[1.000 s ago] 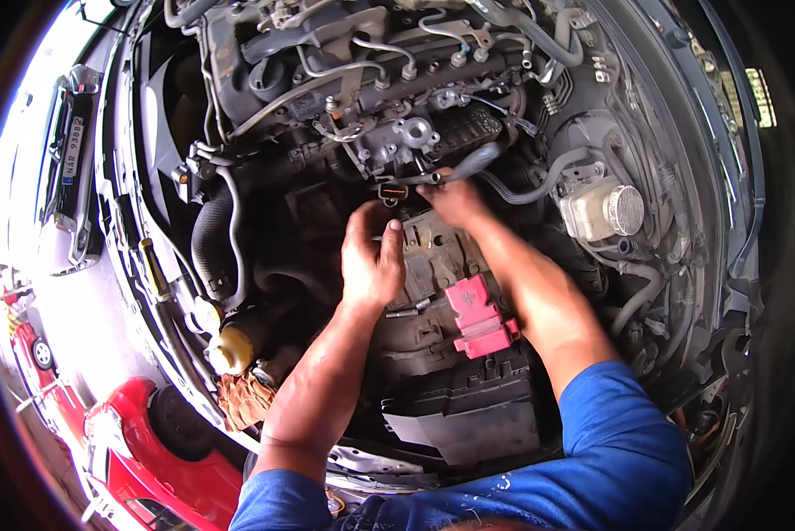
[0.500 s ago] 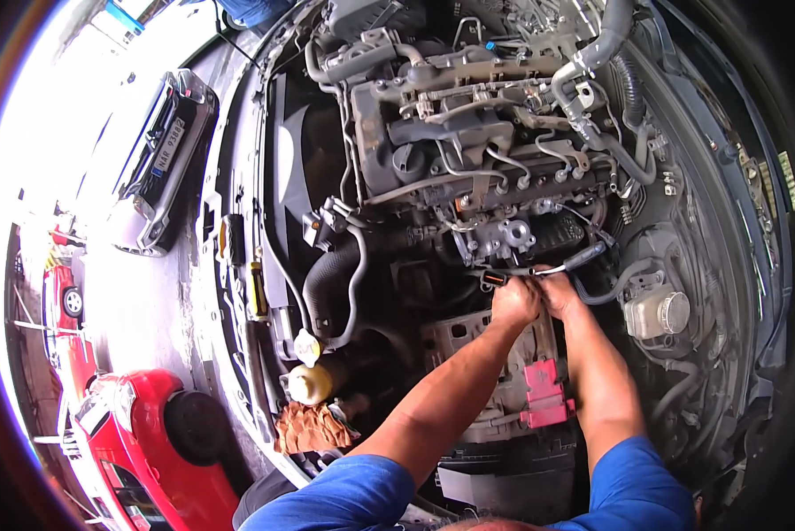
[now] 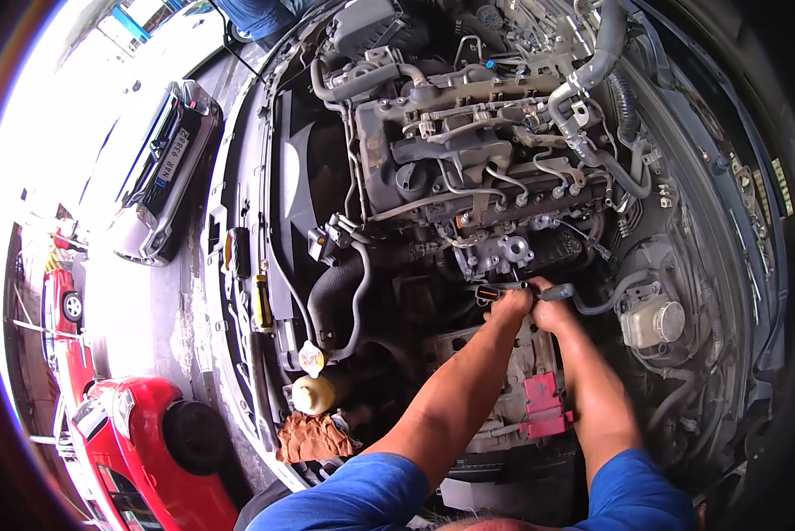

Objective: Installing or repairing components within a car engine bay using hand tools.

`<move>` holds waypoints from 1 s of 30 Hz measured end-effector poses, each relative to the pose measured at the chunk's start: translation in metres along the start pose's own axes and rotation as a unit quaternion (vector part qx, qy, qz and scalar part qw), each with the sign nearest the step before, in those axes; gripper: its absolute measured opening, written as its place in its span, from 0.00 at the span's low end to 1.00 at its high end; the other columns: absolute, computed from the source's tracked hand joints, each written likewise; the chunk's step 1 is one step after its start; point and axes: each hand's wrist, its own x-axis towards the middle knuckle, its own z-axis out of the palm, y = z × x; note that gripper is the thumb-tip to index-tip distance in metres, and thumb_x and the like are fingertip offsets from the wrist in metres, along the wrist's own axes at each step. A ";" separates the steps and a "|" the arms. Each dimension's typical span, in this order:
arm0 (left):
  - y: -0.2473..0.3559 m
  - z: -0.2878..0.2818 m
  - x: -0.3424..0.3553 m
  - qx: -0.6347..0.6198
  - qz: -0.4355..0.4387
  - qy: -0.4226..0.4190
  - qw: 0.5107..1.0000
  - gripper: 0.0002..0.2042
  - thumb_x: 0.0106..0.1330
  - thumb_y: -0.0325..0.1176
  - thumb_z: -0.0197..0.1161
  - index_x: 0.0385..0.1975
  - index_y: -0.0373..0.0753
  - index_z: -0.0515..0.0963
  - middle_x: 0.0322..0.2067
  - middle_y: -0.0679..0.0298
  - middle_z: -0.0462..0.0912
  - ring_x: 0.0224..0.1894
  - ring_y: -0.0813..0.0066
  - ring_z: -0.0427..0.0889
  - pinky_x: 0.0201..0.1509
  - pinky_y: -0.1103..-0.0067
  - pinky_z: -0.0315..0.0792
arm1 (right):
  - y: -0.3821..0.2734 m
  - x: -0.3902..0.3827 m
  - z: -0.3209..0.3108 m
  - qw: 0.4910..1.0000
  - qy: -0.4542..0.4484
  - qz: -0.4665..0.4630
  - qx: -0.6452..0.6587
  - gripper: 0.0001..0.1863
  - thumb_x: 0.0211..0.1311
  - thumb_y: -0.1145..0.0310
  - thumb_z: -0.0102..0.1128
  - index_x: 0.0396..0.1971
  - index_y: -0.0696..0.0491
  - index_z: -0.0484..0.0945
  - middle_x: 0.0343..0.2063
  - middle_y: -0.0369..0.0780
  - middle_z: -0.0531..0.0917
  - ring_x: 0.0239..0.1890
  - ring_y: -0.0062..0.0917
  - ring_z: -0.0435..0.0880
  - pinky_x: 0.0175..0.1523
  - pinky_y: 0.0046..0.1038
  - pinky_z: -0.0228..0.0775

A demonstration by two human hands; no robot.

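My left hand (image 3: 511,305), fingers curled, is just below a small black connector-like part (image 3: 490,293); what it grips is hidden. My right hand (image 3: 549,310) is beside it, closed at a dark hose with a grey-blue end (image 3: 559,292); its exact grip is unclear. Both are just below a silver metal housing (image 3: 513,251) on the engine (image 3: 442,150). A red plastic cover (image 3: 541,403) lies between my forearms.
Along the bay's left side are a yellow-handled tool (image 3: 263,301), a yellow-capped reservoir (image 3: 312,396) and a brown cloth (image 3: 312,438). A white reservoir (image 3: 645,323) sits right. Parked cars (image 3: 150,425) and a person's blue-clad part (image 3: 258,18) show at left.
My left hand has moved from a looser pose to a curled one beside my right hand. The whole engine bay appears farther off and shifted rightward as the camera moved.
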 end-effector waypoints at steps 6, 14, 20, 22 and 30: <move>0.020 -0.025 -0.017 0.014 -0.139 -0.043 0.989 0.32 0.69 0.53 0.43 0.63 0.34 0.65 0.64 0.45 0.65 0.67 0.53 0.64 0.69 0.64 0.59 | 0.003 -0.001 0.010 0.998 0.019 0.015 -0.063 0.16 0.58 0.71 0.59 0.47 0.56 0.73 0.41 0.53 0.81 0.47 0.43 0.80 0.52 0.39 0.70; -0.004 -0.023 -0.002 0.025 -0.153 -0.036 0.987 0.30 0.69 0.52 0.41 0.62 0.33 0.66 0.63 0.43 0.66 0.67 0.51 0.64 0.69 0.64 0.59 | -0.009 -0.001 0.020 0.996 0.046 0.036 0.065 0.13 0.59 0.71 0.60 0.43 0.56 0.73 0.36 0.48 0.81 0.42 0.35 0.79 0.49 0.36 0.70; 0.010 -0.012 -0.003 0.013 -0.136 -0.038 0.990 0.29 0.69 0.50 0.39 0.62 0.35 0.67 0.63 0.42 0.66 0.66 0.48 0.64 0.69 0.63 0.59 | 0.014 -0.004 0.026 0.992 0.089 -0.048 0.073 0.08 0.62 0.72 0.59 0.39 0.55 0.71 0.34 0.39 0.79 0.39 0.23 0.74 0.48 0.31 0.69; 0.013 -0.017 -0.007 0.013 -0.138 -0.031 0.990 0.29 0.69 0.50 0.39 0.62 0.36 0.66 0.63 0.42 0.65 0.66 0.48 0.64 0.69 0.62 0.59 | 0.014 -0.004 0.032 0.972 0.089 -0.001 0.220 0.09 0.62 0.74 0.59 0.40 0.54 0.71 0.33 0.36 0.78 0.38 0.21 0.73 0.47 0.29 0.69; 0.050 -0.016 -0.030 0.007 -0.148 -0.067 0.987 0.32 0.68 0.56 0.40 0.64 0.39 0.66 0.64 0.48 0.66 0.67 0.53 0.65 0.68 0.61 0.59 | 0.090 0.009 0.023 0.970 0.114 -0.051 0.207 0.17 0.55 0.79 0.60 0.45 0.55 0.70 0.35 0.41 0.80 0.40 0.26 0.77 0.48 0.31 0.69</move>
